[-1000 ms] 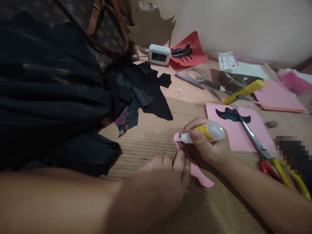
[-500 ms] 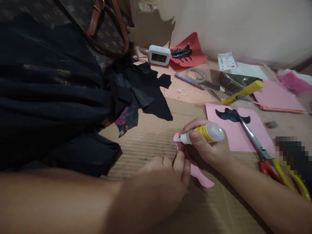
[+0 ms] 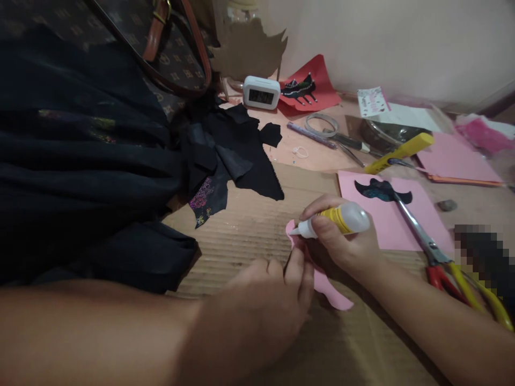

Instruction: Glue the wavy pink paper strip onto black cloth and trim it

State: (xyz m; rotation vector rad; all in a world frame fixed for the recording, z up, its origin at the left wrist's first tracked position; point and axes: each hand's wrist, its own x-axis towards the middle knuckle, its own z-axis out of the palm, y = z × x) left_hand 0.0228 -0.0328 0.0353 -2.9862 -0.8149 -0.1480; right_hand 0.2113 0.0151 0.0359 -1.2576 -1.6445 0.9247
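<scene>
My right hand [image 3: 346,244] is wrapped round a small glue bottle [image 3: 341,219] with a yellow label, its white nozzle pointing left onto a pink paper cut-out [image 3: 332,292]. The cut-out lies on a sheet of corrugated cardboard [image 3: 249,236]. My left hand [image 3: 265,300] is closed in a pinch on the cut-out's near edge, fingertips just below the nozzle. Most of the cut-out is hidden under both hands.
Scissors with red and yellow handles [image 3: 446,260] lie on a pink sheet [image 3: 402,225] bearing a black shape [image 3: 380,190]. Black paper scraps [image 3: 241,155], dark cloth [image 3: 80,161], a white clock [image 3: 261,92], red paper [image 3: 317,86], a yellow tool [image 3: 400,153] and a brown bag [image 3: 173,48] lie around.
</scene>
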